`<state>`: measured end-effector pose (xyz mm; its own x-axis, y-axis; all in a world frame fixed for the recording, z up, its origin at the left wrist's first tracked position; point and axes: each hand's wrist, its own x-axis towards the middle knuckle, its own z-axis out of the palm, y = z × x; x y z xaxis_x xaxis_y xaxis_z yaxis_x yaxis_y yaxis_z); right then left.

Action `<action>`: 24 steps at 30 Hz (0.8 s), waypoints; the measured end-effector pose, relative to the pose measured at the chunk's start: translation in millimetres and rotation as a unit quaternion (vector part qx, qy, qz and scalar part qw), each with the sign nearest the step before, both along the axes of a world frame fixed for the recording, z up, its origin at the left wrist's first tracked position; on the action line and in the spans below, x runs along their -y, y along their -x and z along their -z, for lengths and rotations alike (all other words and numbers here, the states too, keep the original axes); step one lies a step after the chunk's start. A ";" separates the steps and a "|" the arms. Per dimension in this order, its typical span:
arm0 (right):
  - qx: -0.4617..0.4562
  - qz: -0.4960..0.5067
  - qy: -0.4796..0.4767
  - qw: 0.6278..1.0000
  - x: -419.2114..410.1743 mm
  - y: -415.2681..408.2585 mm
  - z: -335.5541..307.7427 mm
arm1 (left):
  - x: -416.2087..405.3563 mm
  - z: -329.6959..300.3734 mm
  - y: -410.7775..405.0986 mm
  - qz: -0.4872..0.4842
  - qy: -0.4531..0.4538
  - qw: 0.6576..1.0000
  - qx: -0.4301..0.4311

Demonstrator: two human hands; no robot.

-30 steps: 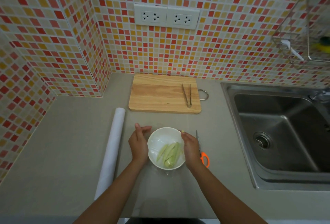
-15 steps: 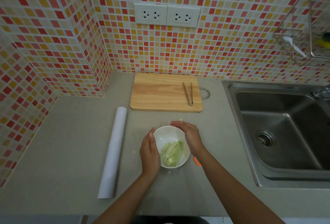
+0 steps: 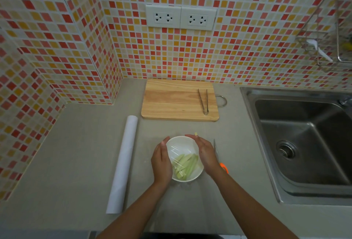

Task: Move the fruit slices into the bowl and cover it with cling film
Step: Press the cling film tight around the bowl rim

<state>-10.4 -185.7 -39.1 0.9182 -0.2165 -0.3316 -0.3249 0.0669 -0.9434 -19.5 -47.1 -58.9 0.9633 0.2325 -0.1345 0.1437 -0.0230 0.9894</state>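
A white bowl (image 3: 181, 141) stands on the grey counter, near its front. Pale green fruit slices (image 3: 185, 164) lie inside, under a sheet of clear cling film (image 3: 180, 152) stretched over the top. My left hand (image 3: 162, 160) presses flat against the bowl's left side, fingers straight. On the other side my right hand (image 3: 204, 153) cups the right rim, fingers laid along it. The film's loose edges reach down onto the counter toward me.
The cling film roll (image 3: 122, 162) lies left of the bowl. Orange-handled scissors (image 3: 223, 167) lie just right of my right hand. Behind stands a wooden cutting board (image 3: 175, 101) with metal tongs (image 3: 203, 101). A steel sink (image 3: 304, 139) fills the right.
Both hands have slid round the bowl's sides, smoothing the film down. The right hand has moved from the far rim to the right side, uncovering the scissors' blade.
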 end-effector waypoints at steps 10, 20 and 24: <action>0.007 0.023 -0.021 1.000 -3.5 2.9 1.7 | -3.6 -7.3 -7.1 0.023 0.016 1.000 -0.008; -0.004 0.020 -0.026 0.999 -1.4 11.1 2.2 | -8.4 -4.9 -16.4 0.062 0.047 0.996 -0.040; -0.007 0.029 -0.036 0.999 -2.7 13.3 1.7 | -9.6 -7.2 -18.5 0.076 0.055 0.994 -0.051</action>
<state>-23.8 -182.9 -40.8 0.8998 -0.2438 -0.3620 -0.3325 0.1542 -0.9304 -1.0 -37.5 -51.7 0.9660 0.0645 -0.2504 0.2471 0.0554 0.9674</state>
